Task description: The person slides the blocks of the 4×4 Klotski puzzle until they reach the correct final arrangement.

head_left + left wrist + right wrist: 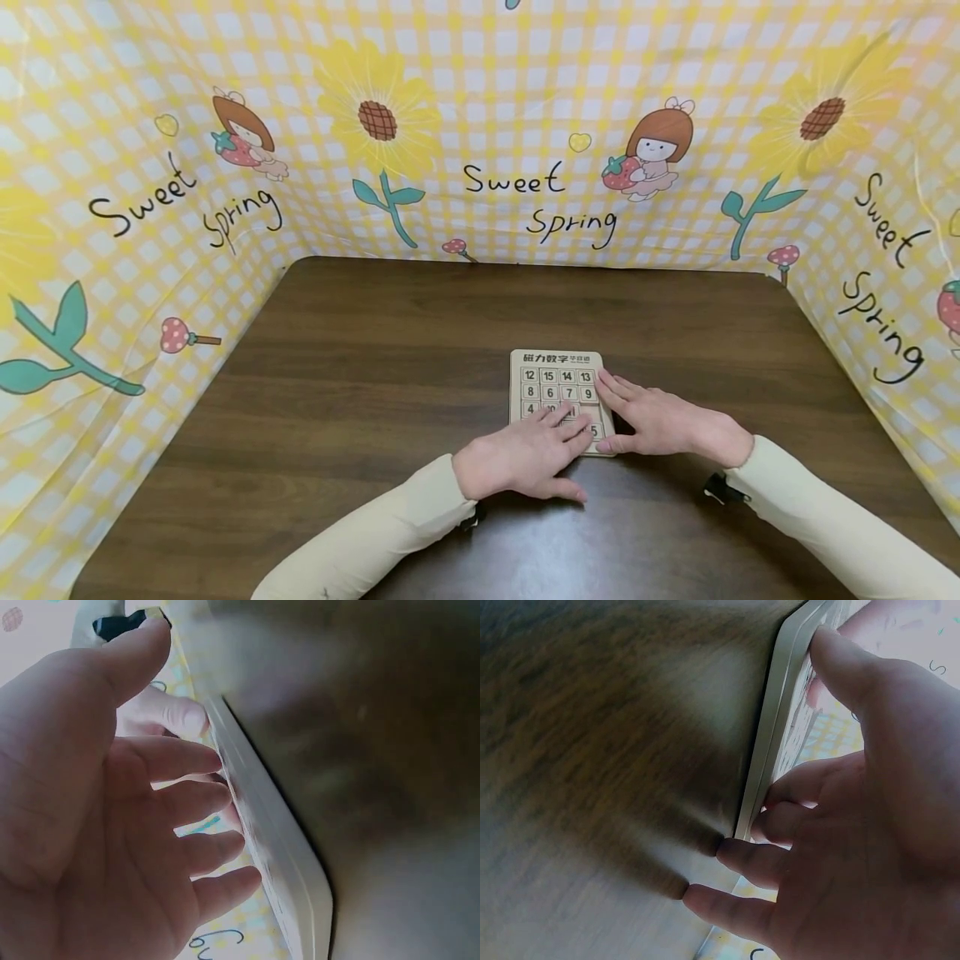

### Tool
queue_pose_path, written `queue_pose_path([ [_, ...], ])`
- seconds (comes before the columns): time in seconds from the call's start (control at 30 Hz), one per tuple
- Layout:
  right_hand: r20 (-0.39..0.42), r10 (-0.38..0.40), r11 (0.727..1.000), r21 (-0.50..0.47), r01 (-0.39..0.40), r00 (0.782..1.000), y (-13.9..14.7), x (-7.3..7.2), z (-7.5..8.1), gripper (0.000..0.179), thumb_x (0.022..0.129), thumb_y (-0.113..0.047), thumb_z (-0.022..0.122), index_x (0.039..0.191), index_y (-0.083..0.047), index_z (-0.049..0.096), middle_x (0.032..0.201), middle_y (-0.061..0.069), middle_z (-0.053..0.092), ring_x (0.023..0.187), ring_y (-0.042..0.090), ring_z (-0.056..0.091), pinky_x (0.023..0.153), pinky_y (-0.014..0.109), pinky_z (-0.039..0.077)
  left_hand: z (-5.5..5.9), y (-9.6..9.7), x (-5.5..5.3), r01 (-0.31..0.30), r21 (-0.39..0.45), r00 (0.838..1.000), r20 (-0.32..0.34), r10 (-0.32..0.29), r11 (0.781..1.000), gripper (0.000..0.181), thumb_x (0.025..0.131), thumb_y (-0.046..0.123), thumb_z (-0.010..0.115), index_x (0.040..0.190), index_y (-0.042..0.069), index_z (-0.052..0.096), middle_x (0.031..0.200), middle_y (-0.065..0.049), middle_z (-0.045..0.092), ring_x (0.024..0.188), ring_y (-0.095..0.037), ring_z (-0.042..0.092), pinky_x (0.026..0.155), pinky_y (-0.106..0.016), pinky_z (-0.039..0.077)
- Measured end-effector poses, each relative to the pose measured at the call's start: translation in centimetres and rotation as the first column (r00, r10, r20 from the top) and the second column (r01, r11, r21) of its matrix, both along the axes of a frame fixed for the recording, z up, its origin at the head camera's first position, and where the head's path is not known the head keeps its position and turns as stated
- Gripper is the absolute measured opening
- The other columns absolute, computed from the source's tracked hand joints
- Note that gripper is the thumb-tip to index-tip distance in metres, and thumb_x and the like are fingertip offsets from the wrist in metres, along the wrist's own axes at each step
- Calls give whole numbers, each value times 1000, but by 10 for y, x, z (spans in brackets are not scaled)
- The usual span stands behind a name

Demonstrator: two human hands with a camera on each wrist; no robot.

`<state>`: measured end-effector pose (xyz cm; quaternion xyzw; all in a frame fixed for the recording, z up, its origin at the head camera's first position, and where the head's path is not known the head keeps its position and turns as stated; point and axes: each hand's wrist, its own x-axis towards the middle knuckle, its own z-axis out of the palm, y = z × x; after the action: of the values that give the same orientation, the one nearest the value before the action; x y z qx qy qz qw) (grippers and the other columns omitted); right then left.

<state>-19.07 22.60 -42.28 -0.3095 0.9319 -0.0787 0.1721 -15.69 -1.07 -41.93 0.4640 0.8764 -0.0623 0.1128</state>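
Observation:
A pale number sliding puzzle [557, 358] lies flat on the table, with dark Chinese lettering along its top border. Rows reading 12, 15, 14, 13 and 8, 6, 7, 9 show clearly; the lower rows are partly covered. Over those lower tiles my left hand [528, 454] is spread, fingertips on the tiles and thumb out to the side. My right hand [667, 425] rests along the right edge, its thumb on the lower right corner. In the right wrist view, two fingers [754, 862] of this hand reach past the puzzle's edge [769, 750] to the table.
The dark wooden table [360, 358] extends around the puzzle. A yellow checked cloth [480, 108] with sunflowers and "Sweet Spring" lettering walls in the back and both sides. Each sleeve carries a black wrist device [726, 490] near the cuff.

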Motion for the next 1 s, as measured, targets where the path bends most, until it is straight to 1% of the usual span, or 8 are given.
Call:
queue_pose_path([
  [0.27, -4, 0, 1000, 1, 0, 1000, 0, 0, -1, 97, 90, -66, 53, 155, 0, 22, 164, 19, 13, 149, 39, 22, 109, 61, 35, 4, 3, -16, -37, 28, 999, -27, 37, 999, 81, 94, 68, 42, 154, 14, 32, 163, -5, 25, 152, -32, 20, 121, -46, 26],
  [0.37, -6, 1, 1000, -4, -1, 1000, 0, 1, -1, 97, 91, -65, 53, 154, 1, 22, 163, 20, 14, 149, 40, 22, 109, 62, 35, 4, 5, -22, -53, 29, 998, -17, 54, 998, 81, 95, 67, 41, 154, 13, 32, 164, -6, 24, 152, -33, 18, 122, -46, 25],
  [0.57, -14, 6, 1000, 1, -6, 1000, 0, 1, -1, 97, 91, -65, 53, 154, 1, 23, 163, 20, 14, 149, 39, 22, 110, 60, 35, 0, 10, -32, -93, 18, 996, -2, 93, 996, 81, 95, 67, 41, 155, 14, 31, 165, -4, 21, 153, -32, 15, 122, -46, 24],
  [0.8, -17, 11, 1000, 5, -11, 1000, 0, 1, 0, 96, 91, -64, 53, 154, 1, 22, 163, 20, 15, 149, 40, 23, 110, 61, 35, -2, 12, -36, -100, 10, 995, 11, 100, 995, 84, 93, 69, 42, 155, 14, 30, 165, -3, 19, 153, -31, 13, 122, -47, 24],
  [1.0, -5, -2, 1000, 5, 2, 1000, -1, 1, 1, 97, 91, -65, 53, 155, 1, 22, 164, 20, 14, 149, 40, 22, 109, 62, 34, -1, 12, -34, -99, 12, 995, 29, 99, 995, 87, 92, 69, 46, 156, 13, 29, 165, -5, 18, 153, -30, 12, 122, -49, 22],
])
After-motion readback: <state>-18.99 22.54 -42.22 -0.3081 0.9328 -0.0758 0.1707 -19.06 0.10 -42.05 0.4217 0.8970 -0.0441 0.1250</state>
